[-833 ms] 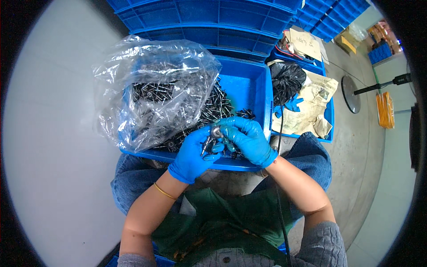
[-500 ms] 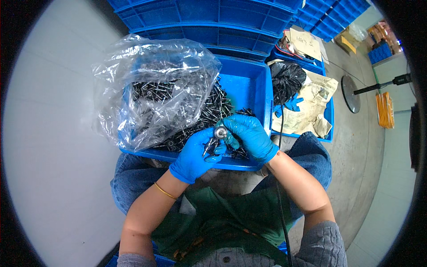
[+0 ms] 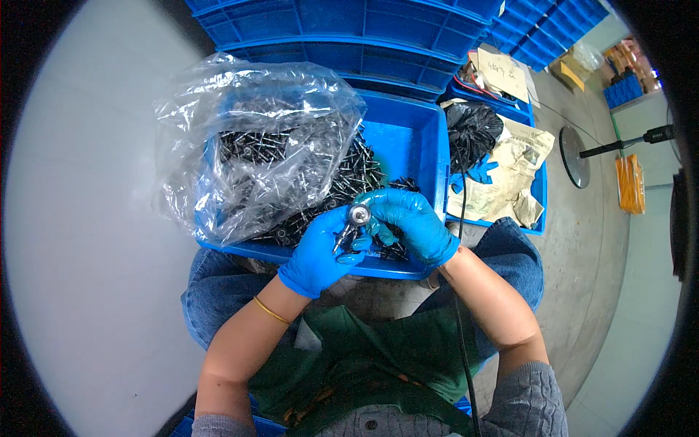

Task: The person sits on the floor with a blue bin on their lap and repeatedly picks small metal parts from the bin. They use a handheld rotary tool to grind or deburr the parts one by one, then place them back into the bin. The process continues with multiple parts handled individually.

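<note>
My left hand (image 3: 318, 251), in a blue glove, is closed on small dark metal parts with shiny shafts. One shaft (image 3: 342, 239) pokes out between its fingers. Above the left fingertips a metal part (image 3: 359, 214) turns its round silver end upward. My right hand (image 3: 413, 224), also gloved and wet-looking, is closed and pinches that part from the right side. Both hands are over the near side of a blue bin (image 3: 393, 138). A heap of similar black and silver parts (image 3: 357, 171) lies in the bin, with more under my right hand.
A clear plastic bag (image 3: 291, 182) drapes over the bin's left side. Stacked blue crates (image 3: 328, 22) rise behind it. To the right, another blue bin holds brown paper (image 3: 517, 160) and a black bag (image 3: 470, 131). A black cable (image 3: 461, 320) hangs down past my right arm.
The round silver end has tilted slightly and faces up more fully. Both hands keep their hold at nearly the same place.
</note>
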The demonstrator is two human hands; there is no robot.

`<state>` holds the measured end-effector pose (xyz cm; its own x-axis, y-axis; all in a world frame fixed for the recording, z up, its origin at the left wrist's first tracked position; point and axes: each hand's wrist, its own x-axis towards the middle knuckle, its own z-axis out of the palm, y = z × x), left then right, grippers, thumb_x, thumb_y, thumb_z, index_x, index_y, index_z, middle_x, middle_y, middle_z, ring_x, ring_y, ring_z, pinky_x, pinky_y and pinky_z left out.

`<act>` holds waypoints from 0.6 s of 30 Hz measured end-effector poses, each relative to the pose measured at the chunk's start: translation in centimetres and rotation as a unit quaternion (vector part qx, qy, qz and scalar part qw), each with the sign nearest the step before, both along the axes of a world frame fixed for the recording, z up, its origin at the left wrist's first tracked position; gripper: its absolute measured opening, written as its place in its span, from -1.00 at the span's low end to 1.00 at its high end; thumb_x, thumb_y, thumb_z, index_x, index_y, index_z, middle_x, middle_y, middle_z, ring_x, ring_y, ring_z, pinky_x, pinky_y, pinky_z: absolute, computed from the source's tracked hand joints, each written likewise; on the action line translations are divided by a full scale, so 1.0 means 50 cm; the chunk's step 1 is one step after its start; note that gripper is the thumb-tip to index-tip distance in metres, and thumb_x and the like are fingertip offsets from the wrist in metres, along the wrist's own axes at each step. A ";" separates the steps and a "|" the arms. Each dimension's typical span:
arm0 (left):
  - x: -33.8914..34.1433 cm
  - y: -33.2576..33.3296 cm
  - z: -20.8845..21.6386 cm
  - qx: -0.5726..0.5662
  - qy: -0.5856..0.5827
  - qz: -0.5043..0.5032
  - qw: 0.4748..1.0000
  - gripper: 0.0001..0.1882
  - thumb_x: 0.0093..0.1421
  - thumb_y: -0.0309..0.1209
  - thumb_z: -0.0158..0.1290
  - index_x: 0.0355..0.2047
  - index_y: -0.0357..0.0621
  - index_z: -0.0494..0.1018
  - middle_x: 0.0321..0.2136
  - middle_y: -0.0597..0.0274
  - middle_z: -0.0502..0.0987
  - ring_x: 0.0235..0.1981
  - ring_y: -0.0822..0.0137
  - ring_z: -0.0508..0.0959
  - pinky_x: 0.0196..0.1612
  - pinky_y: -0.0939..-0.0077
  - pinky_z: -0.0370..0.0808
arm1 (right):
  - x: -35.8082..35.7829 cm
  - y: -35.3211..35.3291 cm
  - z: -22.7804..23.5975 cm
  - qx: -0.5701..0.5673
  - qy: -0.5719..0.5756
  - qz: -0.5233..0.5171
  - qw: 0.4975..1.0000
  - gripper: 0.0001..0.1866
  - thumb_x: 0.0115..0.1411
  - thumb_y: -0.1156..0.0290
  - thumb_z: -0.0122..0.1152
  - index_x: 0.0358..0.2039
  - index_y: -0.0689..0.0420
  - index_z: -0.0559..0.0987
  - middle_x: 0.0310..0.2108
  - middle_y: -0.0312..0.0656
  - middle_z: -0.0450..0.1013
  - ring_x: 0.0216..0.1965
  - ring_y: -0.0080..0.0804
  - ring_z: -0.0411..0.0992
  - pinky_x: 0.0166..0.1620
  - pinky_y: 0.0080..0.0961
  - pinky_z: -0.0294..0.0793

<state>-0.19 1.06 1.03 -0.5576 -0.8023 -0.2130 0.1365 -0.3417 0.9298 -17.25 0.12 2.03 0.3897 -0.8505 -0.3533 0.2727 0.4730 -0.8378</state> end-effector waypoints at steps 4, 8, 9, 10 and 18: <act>0.000 -0.004 -0.001 0.016 0.015 -0.009 1.000 -0.57 -0.20 -0.66 -0.02 -0.21 -0.25 0.26 -0.33 0.27 0.38 -0.31 0.48 0.40 -0.24 0.59 0.37 | 0.000 0.002 0.005 -0.011 -0.001 0.013 1.000 -0.78 0.08 0.41 -0.03 -0.26 0.17 0.44 -0.59 -0.31 0.38 -0.67 -0.72 0.22 -0.62 -0.80 0.20; -0.008 -0.005 0.024 -0.016 0.005 -0.005 1.000 -0.52 -0.20 -0.66 -0.02 -0.17 -0.24 0.24 -0.32 0.26 0.37 -0.27 0.48 0.38 -0.20 0.58 0.36 | 0.005 0.003 0.012 -0.045 0.054 0.027 0.997 -0.78 0.08 0.40 -0.02 -0.25 0.17 0.44 -0.59 -0.31 0.38 -0.67 -0.72 0.23 -0.62 -0.80 0.22; -0.008 -0.003 0.022 0.000 0.006 -0.001 1.000 -0.55 -0.17 -0.66 -0.04 -0.17 -0.25 0.25 -0.33 0.27 0.38 -0.30 0.51 0.38 -0.22 0.61 0.36 | 0.008 0.003 0.008 -0.041 0.060 0.019 0.997 -0.77 0.07 0.40 -0.01 -0.25 0.17 0.44 -0.59 -0.31 0.38 -0.67 -0.72 0.24 -0.61 -0.80 0.23; -0.007 -0.002 0.019 0.016 0.008 0.003 1.000 -0.57 -0.13 -0.66 -0.06 -0.17 -0.27 0.25 -0.34 0.27 0.38 -0.33 0.53 0.38 -0.24 0.64 0.36 | 0.012 0.004 0.003 -0.038 0.065 0.012 0.997 -0.77 0.07 0.40 -0.01 -0.25 0.18 0.43 -0.59 -0.31 0.38 -0.67 -0.72 0.24 -0.61 -0.80 0.23; -0.002 -0.007 0.014 -0.067 -0.031 -0.007 0.997 -0.50 -0.14 -0.64 -0.03 -0.10 -0.31 0.21 -0.29 0.21 0.38 -0.28 0.50 0.38 -0.19 0.62 0.34 | 0.000 0.000 0.010 0.018 0.030 0.026 0.999 -0.71 0.03 0.47 0.02 -0.17 0.18 0.39 -0.58 -0.28 0.38 -0.68 -0.69 0.25 -0.60 -0.78 0.26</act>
<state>-0.28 0.69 1.71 -0.5583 -0.8181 -0.1382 0.0737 -0.2149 0.9739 -17.25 0.12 2.54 0.4108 -0.8154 -0.4079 0.1967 0.5161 -0.8336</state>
